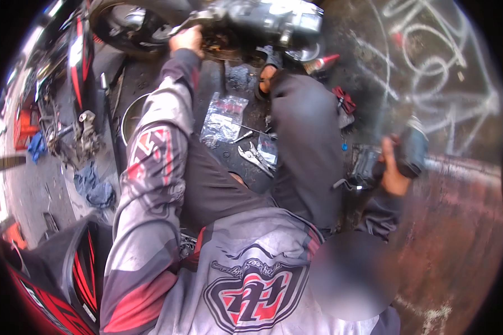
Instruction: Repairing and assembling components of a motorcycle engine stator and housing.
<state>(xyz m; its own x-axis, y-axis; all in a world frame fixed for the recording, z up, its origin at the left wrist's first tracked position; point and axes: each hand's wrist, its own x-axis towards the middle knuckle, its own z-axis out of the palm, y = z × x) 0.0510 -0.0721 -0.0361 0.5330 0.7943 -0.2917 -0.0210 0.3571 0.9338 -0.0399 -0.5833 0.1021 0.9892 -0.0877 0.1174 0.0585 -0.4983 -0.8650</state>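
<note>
My left hand [187, 42] reaches far forward and is closed round a grey metal arm [180, 27] at the near left side of the engine [262, 25]; the fingertips are partly hidden. Off to the right, my right hand [395, 177] wraps round the handle of a dark cordless impact wrench [412, 149], its light-coloured nose pointing away from me. The tool is apart from the engine. Between my legs lie locking pliers [255, 158], a clear plastic parts bag [223, 118], a smaller bag [267, 149] and a thin metal rod with a socket [243, 137].
A wheel [131, 25] stands beyond the engine's left. Red-and-black fairing panels [78, 61], blue rags [94, 185] and an orange-red box [25, 128] are at left. A red-tipped tube [321, 63] lies past my right knee. A chalk-marked dark metal surface [430, 61] is on the right.
</note>
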